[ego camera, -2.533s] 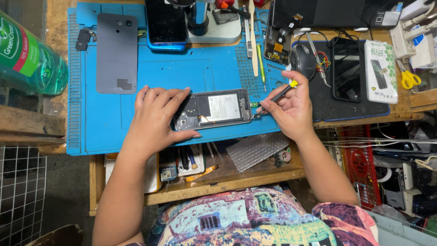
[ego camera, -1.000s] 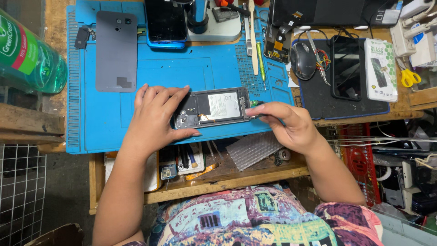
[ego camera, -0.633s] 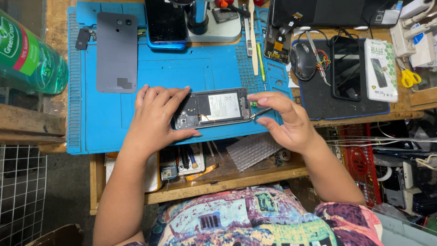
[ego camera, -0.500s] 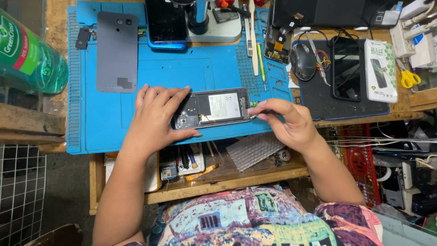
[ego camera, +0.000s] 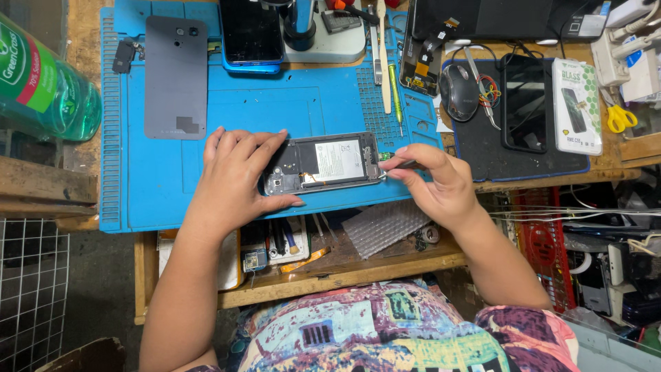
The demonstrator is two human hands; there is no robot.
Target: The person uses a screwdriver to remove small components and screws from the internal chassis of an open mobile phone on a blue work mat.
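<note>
An opened smartphone [ego camera: 325,162] with its back cover off lies sideways on the blue repair mat [ego camera: 289,103], its battery showing. My left hand [ego camera: 234,172] rests flat on the phone's left end and holds it down. At the phone's right end my right hand [ego camera: 434,182] pinches a thin metal tool [ego camera: 398,165], probably tweezers, whose tip touches the phone's edge by a small green part. The phone's grey back cover [ego camera: 176,77] lies apart at the mat's upper left.
A green bottle [ego camera: 41,86] lies at the left edge. Another phone [ego camera: 250,31] and a microscope base [ego camera: 323,34] stand at the back. Screwdrivers [ego camera: 385,62], a mouse [ego camera: 460,91], a black phone [ego camera: 525,103], a boxed screen protector [ego camera: 577,105] and yellow scissors [ego camera: 621,118] lie to the right.
My right hand put aside the yellow-handled screwdriver, came down to the phone's right end and now pinches a thin metal tool there. The left hand has stayed on the phone.
</note>
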